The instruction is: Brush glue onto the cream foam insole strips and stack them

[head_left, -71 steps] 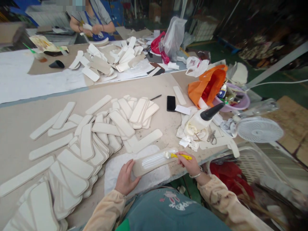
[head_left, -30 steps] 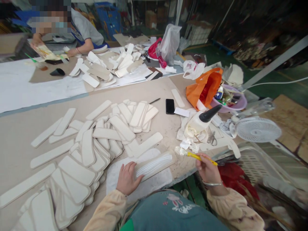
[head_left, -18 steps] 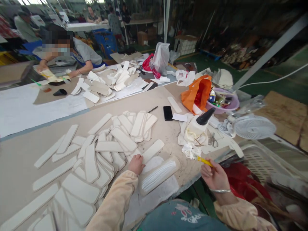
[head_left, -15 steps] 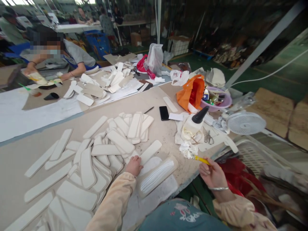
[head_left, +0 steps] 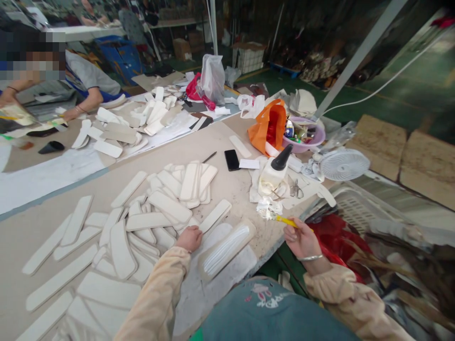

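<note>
My right hand (head_left: 303, 240) is closed round the yellow handle of a brush (head_left: 285, 220). The brush's head, coated in white paste, meets a white clump of paste and crumpled paper (head_left: 267, 206). My left hand (head_left: 190, 238) has its fingers curled over the near end of a plain cream strip (head_left: 216, 214); its fingertips are partly hidden. Between my hands lies a rounded beige strip (head_left: 243, 230) with white paste streaked along its middle, resting on a pale sheet (head_left: 192, 303). A large overlapping heap of cream strips (head_left: 122, 248) spreads beside my left arm.
Behind the clump lies a white bottle with a black nozzle (head_left: 273, 176). Around it are a phone (head_left: 232, 160), scissors (head_left: 295, 188), an orange bag (head_left: 261, 135), a purple basin (head_left: 320, 137) and a white fan (head_left: 344, 165). A co-worker (head_left: 88, 78) bends over the far table.
My right hand has drawn the brush off the beige strip to the paste clump. My left hand has left that strip for the cream one behind it. The view has swung right.
</note>
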The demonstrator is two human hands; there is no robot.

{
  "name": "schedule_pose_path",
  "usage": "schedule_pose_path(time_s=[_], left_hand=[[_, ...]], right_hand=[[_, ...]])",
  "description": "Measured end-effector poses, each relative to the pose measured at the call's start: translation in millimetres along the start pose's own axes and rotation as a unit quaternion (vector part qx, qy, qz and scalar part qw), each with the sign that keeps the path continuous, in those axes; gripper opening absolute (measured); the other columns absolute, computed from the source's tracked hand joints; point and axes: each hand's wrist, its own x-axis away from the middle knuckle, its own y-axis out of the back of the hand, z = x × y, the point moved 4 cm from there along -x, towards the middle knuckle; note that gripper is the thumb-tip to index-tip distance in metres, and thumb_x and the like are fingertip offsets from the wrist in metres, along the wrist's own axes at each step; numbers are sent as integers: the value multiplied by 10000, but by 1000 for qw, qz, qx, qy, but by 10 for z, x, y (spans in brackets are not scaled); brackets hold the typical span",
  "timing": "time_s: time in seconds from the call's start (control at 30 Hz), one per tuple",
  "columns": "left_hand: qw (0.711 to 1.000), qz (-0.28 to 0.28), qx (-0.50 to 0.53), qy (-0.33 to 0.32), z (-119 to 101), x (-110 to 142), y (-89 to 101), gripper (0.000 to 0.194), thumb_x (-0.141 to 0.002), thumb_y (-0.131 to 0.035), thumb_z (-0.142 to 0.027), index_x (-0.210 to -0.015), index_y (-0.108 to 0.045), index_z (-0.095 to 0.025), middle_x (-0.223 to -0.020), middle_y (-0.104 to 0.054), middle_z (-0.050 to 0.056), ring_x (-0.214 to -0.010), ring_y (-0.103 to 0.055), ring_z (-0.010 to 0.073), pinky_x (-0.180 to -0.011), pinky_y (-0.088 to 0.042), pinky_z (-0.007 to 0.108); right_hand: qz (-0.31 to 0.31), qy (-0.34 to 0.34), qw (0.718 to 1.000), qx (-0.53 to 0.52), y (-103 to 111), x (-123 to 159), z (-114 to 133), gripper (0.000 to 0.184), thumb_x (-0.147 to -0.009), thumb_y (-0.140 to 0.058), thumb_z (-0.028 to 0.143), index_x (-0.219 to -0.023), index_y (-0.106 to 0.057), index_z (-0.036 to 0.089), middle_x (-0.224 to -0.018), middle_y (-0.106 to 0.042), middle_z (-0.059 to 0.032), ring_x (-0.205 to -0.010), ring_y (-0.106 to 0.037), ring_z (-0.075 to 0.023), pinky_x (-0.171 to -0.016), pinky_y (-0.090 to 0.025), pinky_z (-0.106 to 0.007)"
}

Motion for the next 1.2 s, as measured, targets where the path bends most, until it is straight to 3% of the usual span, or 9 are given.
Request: schedule_pose_path(time_s=[0.17, 0.3, 0.5, 0.63, 0.8, 0.9, 1.07, 1.13, 1.2], left_hand=[[996, -53, -18, 62, -30, 81, 162, 253, -843, -322, -183, -930, -556, -140, -1038, -582, 130, -950, -558, 203, -810, -405, 315], [991, -71, -31, 113, -45, 303, 449, 278, -880, -263, -236, -1028, -487, -166, -948, -605, 98, -839, -599, 193, -737, -429, 312], [990, -123, 76, 2, -502, 874, 837, 272, -887, -274, -260, -1026, -500, -199, -927, -622, 67, -837, -596, 168, -740, -449, 281], [977, -101, 185, -42, -951, 1154, 693, 214, -876, -325, -240, -941, -529, -216, -818, -620, 36, -759, -579, 143, -679, -441, 234], [947, -65, 316, 6, -1286, 1238, 311, 223, -881, -333, -273, -845, -542, -204, -717, -571, 16, -684, -537, 125, -647, -421, 229], [890, -67, 443, 87, -1335, 1276, 56, 183, -842, -431, -334, -840, -546, -191, -688, -554, 3, -646, -520, 114, -608, -421, 228], [675, -59, 705, 210, -1310, 1451, -432, 422, -613, -690, -386, -922, -497, -173, -706, -552, -17, -561, -517, 92, -479, -423, 205], [637, -105, 719, 258, -1219, 1506, -533, 450, -561, -722, -371, -895, -502, -164, -672, -552, -24, -548, -525, 88, -488, -434, 205], [631, -162, 689, 317, -1083, 1525, -571, 442, -540, -725, -369, -861, -502, -163, -626, -547, -35, -535, -537, 92, -489, -439, 207]], right_hand=[[3, 32, 998, 61, -14, 25, 50, 120, -768, -576, 314, -853, -571, 229, -568, -508, 42, -446, -441, -66, -393, -350, -172], [-5, 88, 986, 139, -48, 14, 84, 173, -779, -589, 368, -883, -550, 236, -694, -621, 6, -579, -562, -98, -496, -442, -199], [15, 151, 956, 250, -197, -77, 8, 200, -789, -578, 402, -844, -501, 226, -950, -662, -50, -880, -624, -187, -722, -510, -322], [82, 129, 955, 255, -288, -90, -135, 225, -764, -612, 380, -827, -447, 240, -1090, -620, -52, -1002, -588, -212, -808, -489, -368], [112, 90, 937, 319, -175, -9, -295, 312, -694, -685, 314, -792, -398, 242, -954, -642, -35, -925, -606, -215, -705, -500, -314], [90, 103, 923, 359, -56, 24, -336, 318, -688, -689, 303, -746, -384, 235, -791, -603, 1, -861, -602, -199, -692, -485, -290], [82, 130, 888, 434, 26, -8, -433, 319, -659, -702, 357, -740, -423, 226, -741, -565, 13, -704, -575, -168, -667, -470, -288], [88, 135, 880, 446, 13, -43, -485, 320, -656, -697, 384, -737, -429, 229, -727, -559, 16, -664, -560, -162, -648, -466, -288], [102, 143, 866, 468, -27, -86, -539, 306, -668, -683, 398, -742, -437, 233, -706, -547, 19, -637, -545, -162, -624, -459, -289]])
